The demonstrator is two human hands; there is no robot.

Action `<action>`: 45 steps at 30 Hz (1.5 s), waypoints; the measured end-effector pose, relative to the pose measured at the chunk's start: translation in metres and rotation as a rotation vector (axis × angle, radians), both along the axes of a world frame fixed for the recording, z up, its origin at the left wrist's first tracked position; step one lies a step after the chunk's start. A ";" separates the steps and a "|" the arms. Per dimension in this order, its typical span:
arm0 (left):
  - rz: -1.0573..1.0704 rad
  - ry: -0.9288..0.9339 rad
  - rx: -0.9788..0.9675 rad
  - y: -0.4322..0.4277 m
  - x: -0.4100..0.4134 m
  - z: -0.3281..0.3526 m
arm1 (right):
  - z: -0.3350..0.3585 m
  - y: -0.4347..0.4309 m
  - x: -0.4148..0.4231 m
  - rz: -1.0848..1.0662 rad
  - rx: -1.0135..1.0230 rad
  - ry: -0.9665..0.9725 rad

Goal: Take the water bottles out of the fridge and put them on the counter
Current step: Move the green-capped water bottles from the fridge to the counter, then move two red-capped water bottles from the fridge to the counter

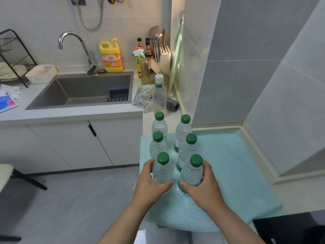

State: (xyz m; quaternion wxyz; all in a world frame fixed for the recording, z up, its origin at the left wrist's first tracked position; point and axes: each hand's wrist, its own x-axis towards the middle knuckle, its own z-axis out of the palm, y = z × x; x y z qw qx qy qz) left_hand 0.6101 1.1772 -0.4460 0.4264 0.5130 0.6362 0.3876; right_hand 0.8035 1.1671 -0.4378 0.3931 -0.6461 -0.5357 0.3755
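Note:
Several clear water bottles with green caps stand upright in two rows on a light blue mat (228, 173) on the counter. My left hand (149, 182) wraps the nearest left bottle (162, 169). My right hand (202, 187) wraps the nearest right bottle (192, 171). Behind them stand the middle pair (158, 145) (188, 148) and the far pair (159, 124) (183, 128). The fridge is not in view.
A taller clear bottle with a white cap (159, 95) stands behind the rows, beside a cloth (143, 97). A grey sink (82, 90) with a tap (77, 50), a yellow detergent jug (111, 57) and a knife block (162, 59) lie at the back. A tiled wall (246, 67) rises on the right.

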 end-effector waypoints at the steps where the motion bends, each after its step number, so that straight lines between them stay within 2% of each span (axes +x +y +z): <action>1: 0.001 0.000 0.010 0.000 -0.002 0.005 | 0.006 -0.001 0.001 0.007 0.013 0.004; 6: 0.008 0.007 0.107 -0.006 -0.021 0.048 | 0.057 0.000 0.003 -0.044 0.151 -0.048; 11: -0.003 0.116 0.257 -0.009 -0.051 0.118 | 0.136 -0.004 -0.018 -0.014 0.332 -0.160; 17: 0.015 0.184 0.338 -0.029 -0.094 0.191 | 0.208 -0.021 -0.049 0.125 0.354 -0.231; 23: 0.055 0.249 0.339 -0.093 -0.119 0.216 | 0.232 -0.060 -0.078 0.265 0.375 -0.244; 30: 0.279 0.363 0.316 -0.232 -0.159 0.224 | 0.234 -0.140 -0.142 0.585 0.456 -0.200; 38: 0.709 0.433 0.325 -0.443 -0.217 0.257 | 0.255 -0.274 -0.256 1.019 0.571 -0.099; 45: 1.145 0.439 0.322 -0.658 -0.269 0.272 | 0.278 -0.428 -0.367 1.365 0.619 0.013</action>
